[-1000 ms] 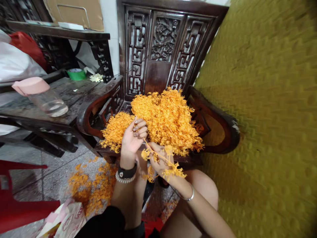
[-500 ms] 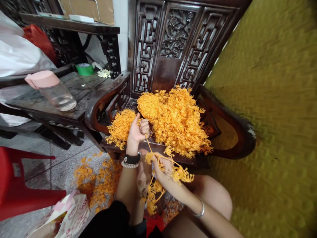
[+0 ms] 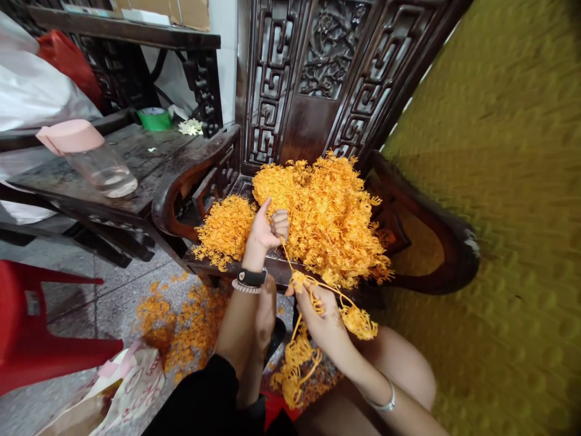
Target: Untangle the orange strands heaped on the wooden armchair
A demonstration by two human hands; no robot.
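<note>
My left hand [image 3: 269, 229] is closed with its thumb raised, gripping the end of an orange plastic stem. That stem runs taut down to my right hand [image 3: 318, 306], whose fingers are closed around the orange plastic sprig [image 3: 360, 321]. Its frilly branches droop on both sides of my right hand, some toward my lap. Behind the hands, a big heap of orange plastic sprigs [image 3: 331, 224] covers the seat of a dark carved wooden chair [image 3: 313, 130]. A smaller pile of orange pieces [image 3: 227, 227] lies to the left of my left hand.
Orange bits [image 3: 186, 321] are scattered on the floor. At left stand a red stool [image 3: 49, 327] and a printed bag [image 3: 131, 387]. A pink-lidded bottle [image 3: 95, 157] and green tape [image 3: 155, 118] rest on a dark wooden side table [image 3: 136, 142]. A yellowish wall covering [image 3: 508, 181] rises at right.
Both hands have shifted right and slightly up in view, the stem still stretched between them. The hanging branches have swung right along with my right hand. The view has moved a little.
</note>
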